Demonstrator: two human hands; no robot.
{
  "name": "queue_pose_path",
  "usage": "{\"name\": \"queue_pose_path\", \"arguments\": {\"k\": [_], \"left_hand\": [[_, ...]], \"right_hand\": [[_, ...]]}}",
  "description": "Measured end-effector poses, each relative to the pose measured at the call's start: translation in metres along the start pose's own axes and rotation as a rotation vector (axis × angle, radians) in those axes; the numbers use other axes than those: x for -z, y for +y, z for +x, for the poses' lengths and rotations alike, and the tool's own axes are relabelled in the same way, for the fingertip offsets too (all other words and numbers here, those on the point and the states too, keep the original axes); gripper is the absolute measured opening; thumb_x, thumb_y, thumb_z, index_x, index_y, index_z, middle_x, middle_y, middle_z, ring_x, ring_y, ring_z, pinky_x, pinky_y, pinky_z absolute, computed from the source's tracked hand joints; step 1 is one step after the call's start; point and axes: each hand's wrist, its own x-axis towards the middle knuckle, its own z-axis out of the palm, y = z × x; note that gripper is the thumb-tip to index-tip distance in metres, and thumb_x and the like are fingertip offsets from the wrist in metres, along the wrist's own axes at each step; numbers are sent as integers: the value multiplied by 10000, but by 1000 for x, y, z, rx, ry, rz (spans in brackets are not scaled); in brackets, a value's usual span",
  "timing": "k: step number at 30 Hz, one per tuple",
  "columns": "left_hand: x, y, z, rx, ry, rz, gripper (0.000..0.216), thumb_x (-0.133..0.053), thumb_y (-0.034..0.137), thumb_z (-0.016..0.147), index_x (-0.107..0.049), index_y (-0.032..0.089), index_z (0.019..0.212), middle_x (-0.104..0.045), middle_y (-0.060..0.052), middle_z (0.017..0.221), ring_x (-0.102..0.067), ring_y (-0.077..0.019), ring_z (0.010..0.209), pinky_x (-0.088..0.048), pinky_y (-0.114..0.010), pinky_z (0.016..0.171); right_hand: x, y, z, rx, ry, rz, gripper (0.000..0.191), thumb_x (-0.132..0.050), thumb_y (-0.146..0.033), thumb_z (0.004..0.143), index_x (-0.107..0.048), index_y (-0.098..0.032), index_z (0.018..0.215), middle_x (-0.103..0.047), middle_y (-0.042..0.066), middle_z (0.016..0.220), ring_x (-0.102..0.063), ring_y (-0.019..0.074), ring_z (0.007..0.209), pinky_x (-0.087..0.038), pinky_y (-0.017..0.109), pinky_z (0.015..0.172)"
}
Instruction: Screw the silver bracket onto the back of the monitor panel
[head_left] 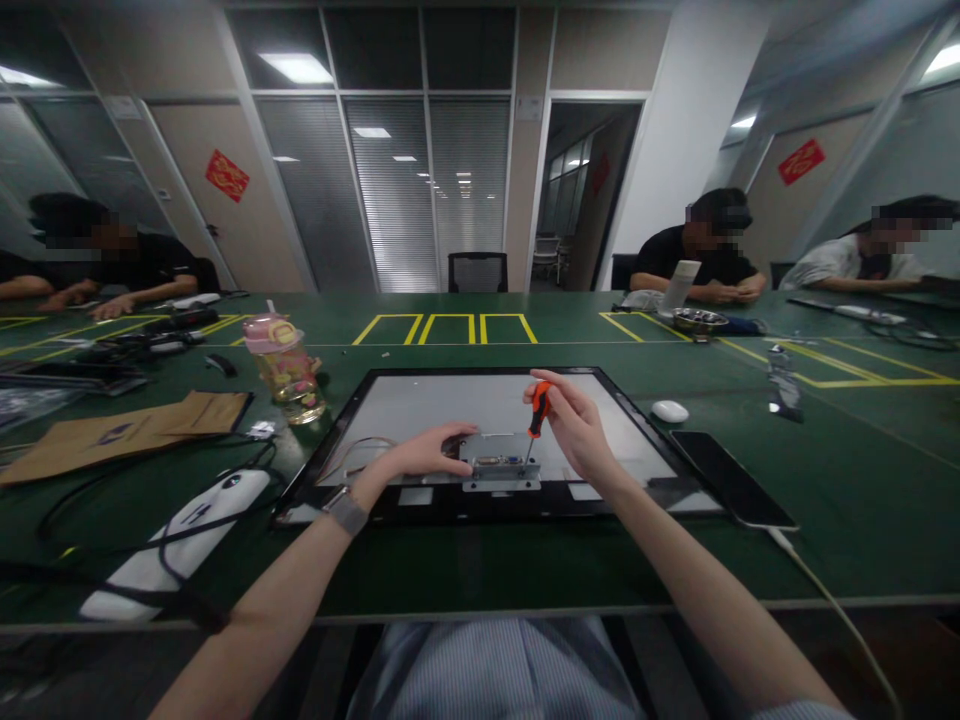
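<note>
My right hand grips an orange-and-black screwdriver, held nearly upright with its shaft pointing down. The screwdriver's tip reaches the right part of a metal bracket with a row of connector ports, including a blue one. My left hand is curled around the bracket's left end, thumb in front and fingers behind. Under both hands a flat display panel, pale grey with a black frame, lies on the table. Thin wires run over its left side. Whether the tip sits in a screw I cannot tell.
On the green table, a cup with a straw, a paper bag and a white power strip with black cables are left. A white mouse-like object and a cabled phone lie right. Several people sit opposite.
</note>
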Motion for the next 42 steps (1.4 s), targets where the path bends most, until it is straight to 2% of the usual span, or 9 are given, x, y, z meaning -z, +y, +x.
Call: {"name": "queue_pose_path", "arguments": {"k": [6, 11, 13, 19, 23, 27, 35, 40, 42], "left_hand": [[0, 0, 0, 10, -1, -13, 705, -722, 465, 662, -472, 259, 1288, -425, -47, 1406, -392, -247, 1291, -279, -381, 1099], [1, 1, -1, 14, -7, 14, 706, -710, 488, 672, -467, 255, 1292, -425, -47, 1406, -398, -246, 1285, -284, -377, 1097], [1, 2, -1, 13, -9, 17, 707, -706, 494, 674, -465, 250, 1292, -423, -48, 1407, -394, -243, 1289, -287, -372, 1096], [1, 3, -1, 17, -17, 3, 720, -708, 487, 675, -453, 249, 1304, -406, -48, 1420, -385, -248, 1297, -286, -372, 1096], [2, 3, -2, 17, -25, 4, 709, -707, 475, 683, -451, 252, 1305, -401, -49, 1423, -375, -244, 1302, -275, -375, 1103], [1, 3, -1, 5, -20, -3, 702, -708, 469, 682, -460, 243, 1297, -407, -50, 1417, -377, -240, 1301, -264, -373, 1111], [0, 1, 0, -3, -6, 10, 707, -710, 480, 674, -467, 241, 1293, -420, -51, 1410, -384, -245, 1298, -273, -371, 1105], [0, -1, 0, 4, -8, 10, 715, -708, 483, 675, -458, 246, 1301, -414, -49, 1415, -385, -242, 1298, -275, -367, 1103], [0, -1, 0, 4, -6, 7, 717, -709, 480, 675, -457, 242, 1302, -412, -50, 1416, -378, -241, 1303, -271, -364, 1105]], "right_hand": [[-1, -1, 0, -6, 33, 1, 133, -657, -370, 755, -669, -267, 838, -635, 13, 871, -598, 173, 848, -469, 358, 852], [-2, -5, -1, -87, -82, 83, 236, -586, -369, 816, -622, -270, 1028, -646, 11, 819, -614, 171, 825, -475, 356, 817], [-2, -6, -1, -69, -108, 114, 204, -537, -376, 849, -620, -254, 990, -647, 19, 827, -620, 173, 822, -475, 355, 810], [-1, 0, -2, 17, -57, 6, 170, -549, -346, 853, -628, -248, 967, -640, 24, 862, -606, 164, 824, -467, 339, 800], [1, 3, -3, 67, -2, -129, 141, -662, -256, 776, -650, -257, 917, -615, 4, 822, -570, 144, 769, -453, 290, 717], [2, 7, -2, 126, 49, -142, 109, -700, -246, 735, -669, -253, 838, -589, -1, 848, -552, 136, 791, -442, 273, 710], [1, 6, -3, 39, -53, -12, 215, -487, -356, 893, -646, -253, 996, -645, 29, 858, -610, 165, 812, -469, 332, 757], [1, 8, -2, 80, -10, -22, 87, -610, -327, 817, -650, -252, 837, -609, 8, 857, -583, 158, 843, -463, 310, 789], [1, 7, -2, 58, -11, -28, 83, -639, -314, 793, -652, -254, 849, -601, 3, 837, -579, 151, 822, -467, 301, 776]]}}
